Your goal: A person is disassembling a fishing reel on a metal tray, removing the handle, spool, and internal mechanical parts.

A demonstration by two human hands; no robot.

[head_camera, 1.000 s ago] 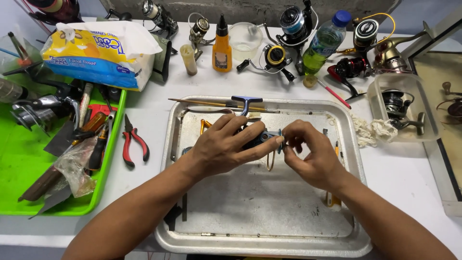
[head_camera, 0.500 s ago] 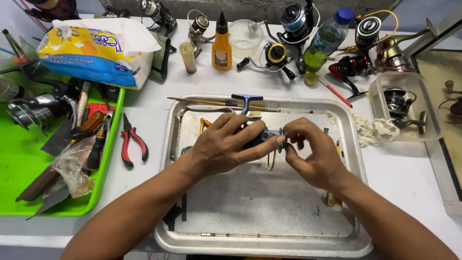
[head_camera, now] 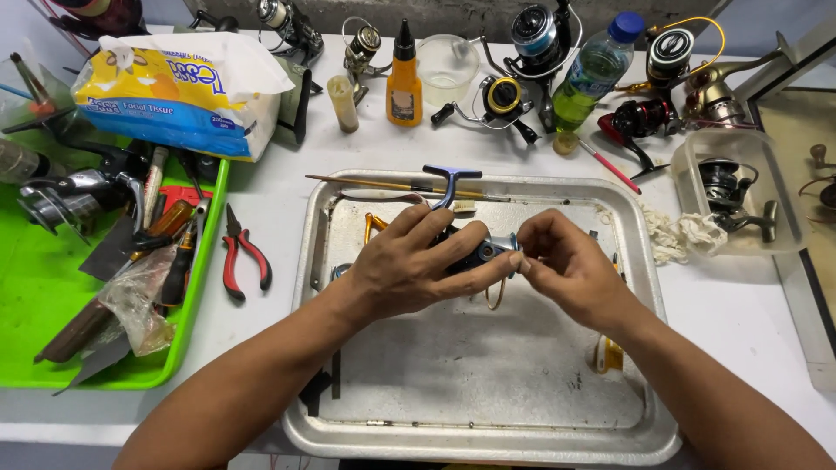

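White tabletop (head_camera: 287, 209), cluttered; metal tray (head_camera: 488, 435) at centre, scuffed, long side running left to right

Left hand (head_camera: 409, 270) over upper middle of tray, grip closed around dark blue fishing reel body (head_camera: 475, 254); fingers wrapped over the top, thumb underneath. Reel held just above tray floor, long axis roughly left-right, silver end pointing right toward the other hand

Right hand (head_camera: 566, 265) meeting that silver end, fingertips pinched on a small part there; part itself too small to identify. Hands touching at the reel

Blue T-shaped handle (head_camera: 450, 181) standing up behind the left hand, at far rim of tray; cannot tell whether joined to the reel. Thin brush (head_camera: 392, 185) lying across far rim, axis left-right

Left of tray: red-handled pliers (head_camera: 242, 257), handles toward the near edge. Further left, green tray (head_camera: 35, 296) holding tools and a crumpled plastic bag

Far side of tabletop: tissue pack (head_camera: 165, 96), orange dropper bottle (head_camera: 403, 74) upright, green drink bottle (head_camera: 592, 74) leaning, several spinning reels. Right: clear tub (head_camera: 779, 222) with another reel; white rag (head_camera: 684, 235) beside it
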